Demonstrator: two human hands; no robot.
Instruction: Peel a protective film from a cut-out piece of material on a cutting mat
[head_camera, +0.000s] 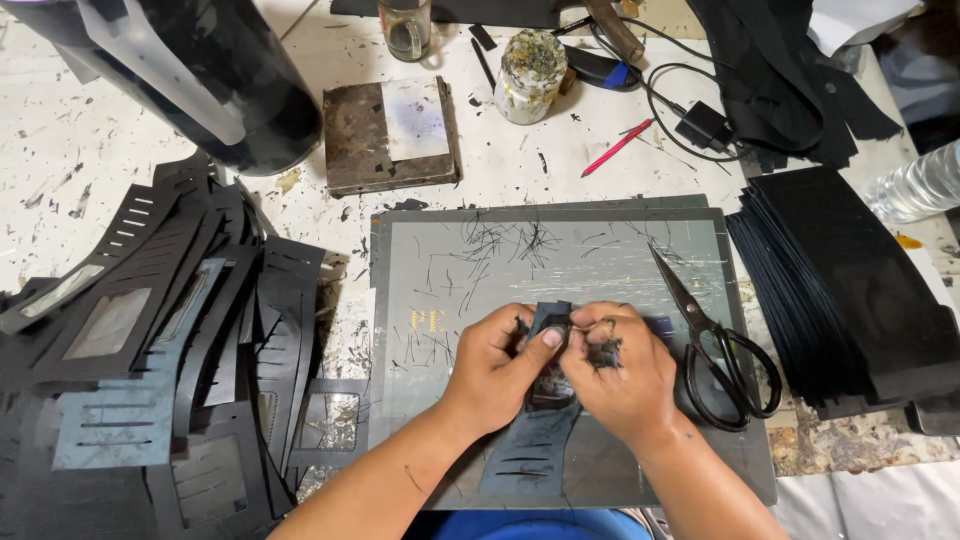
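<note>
My left hand (497, 365) and my right hand (620, 375) meet over a grey cutting mat (560, 260). Between them they pinch a dark, slotted cut-out strip (530, 450) that runs from my fingertips down toward me. My left thumb presses on its upper end, and the right fingers, smeared with black, grip the same end. Black scissors (722, 355) lie closed on the mat just right of my right hand.
A heap of black cut-out pieces (160, 360) fills the left. A stack of black sheets (850, 280) sits at the right. Behind the mat are a metal block (390, 135), a stained jar (530, 72), a glass (405, 25), a pink pencil (615, 148) and a charger cable (700, 120).
</note>
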